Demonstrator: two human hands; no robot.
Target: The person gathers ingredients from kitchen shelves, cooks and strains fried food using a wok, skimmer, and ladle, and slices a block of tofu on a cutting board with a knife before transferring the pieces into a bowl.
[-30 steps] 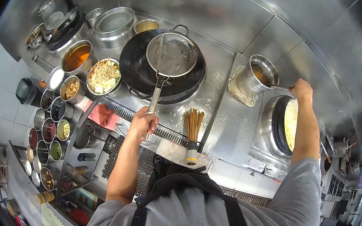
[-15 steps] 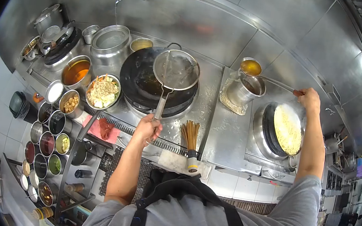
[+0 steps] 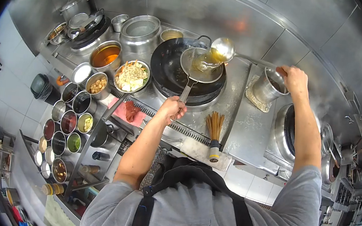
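The left hand [image 3: 173, 108] grips the strainer [image 3: 188, 61] by its handle [image 3: 186, 91], mesh beyond the fingers; the right hand [image 3: 296, 83] grips the ladle [image 3: 226, 48], whose pouring liquid [image 3: 207, 62] partly hides the mesh.

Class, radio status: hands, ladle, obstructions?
Left hand grips strainer over wok; right hand grips ladle. Ladle tipped, golden liquid pouring into strainer. Nothing visibly blocking.

Two bare forearms [image 3: 144, 149] reach forward
The left grip [image 3: 173, 108] curls closed; the right grip [image 3: 294, 82], also closed, sits higher.
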